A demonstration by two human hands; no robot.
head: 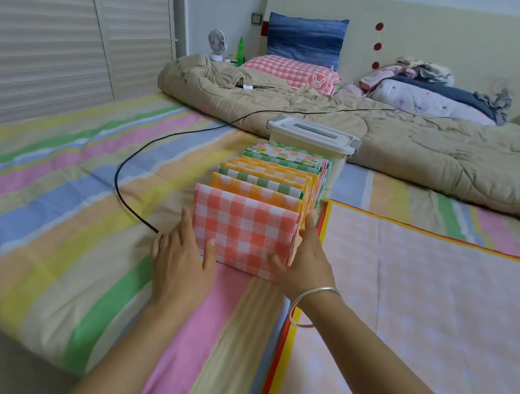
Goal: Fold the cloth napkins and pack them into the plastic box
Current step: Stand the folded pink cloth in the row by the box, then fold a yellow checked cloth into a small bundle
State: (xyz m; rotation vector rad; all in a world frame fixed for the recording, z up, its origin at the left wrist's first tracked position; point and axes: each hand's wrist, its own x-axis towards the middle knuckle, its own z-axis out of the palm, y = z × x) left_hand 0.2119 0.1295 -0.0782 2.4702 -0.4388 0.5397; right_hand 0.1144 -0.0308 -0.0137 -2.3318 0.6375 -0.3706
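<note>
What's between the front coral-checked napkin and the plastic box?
Head view: a row of folded napkins standing on edge, yellow and green checks, runs from the coral-checked napkin back toward the plastic box.

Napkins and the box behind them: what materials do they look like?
The napkins look like thin matte woven cloth: soft rounded folds, gingham checks. The box looks like whitish, probably translucent plastic; its lid is smooth grey-white moulded plastic with a slight sheen.
</note>
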